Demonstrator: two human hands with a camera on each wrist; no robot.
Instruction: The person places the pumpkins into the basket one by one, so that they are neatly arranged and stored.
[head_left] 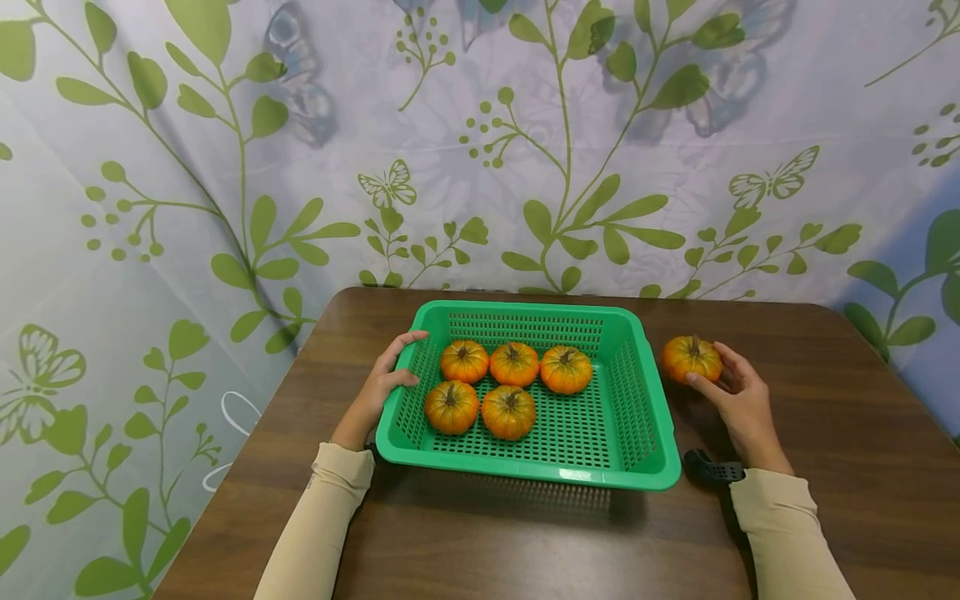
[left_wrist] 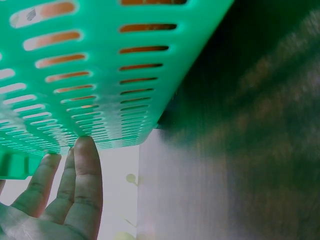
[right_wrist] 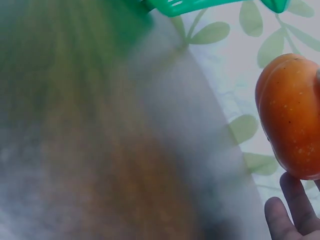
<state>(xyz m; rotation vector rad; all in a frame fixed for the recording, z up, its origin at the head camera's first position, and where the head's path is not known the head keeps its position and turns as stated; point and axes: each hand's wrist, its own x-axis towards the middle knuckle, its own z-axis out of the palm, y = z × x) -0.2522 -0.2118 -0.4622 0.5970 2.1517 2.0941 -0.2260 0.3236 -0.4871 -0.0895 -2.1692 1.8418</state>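
A green plastic basket (head_left: 525,473) with slotted walls stands on the table, several small orange pumpkins (head_left: 513,364) grouped in its left and middle part. My left hand (head_left: 377,385) grips the basket's left rim, thumb and index finger over the edge. In the left wrist view, other fingers of that left hand (left_wrist: 80,195) touch the outside of the slotted wall (left_wrist: 107,95). To the right of the basket, my right hand (head_left: 744,407) holds another pumpkin (head_left: 688,360) between thumb and fingers. The right wrist view shows this pumpkin (right_wrist: 290,117) partly cut off by the frame edge.
The brown wooden table (head_left: 525,546) runs up to a hanging cloth (head_left: 465,150) printed with green leaves and butterflies. A black strap (head_left: 708,468) is at my right wrist. White loops (head_left: 228,433) show beyond the table's left edge.
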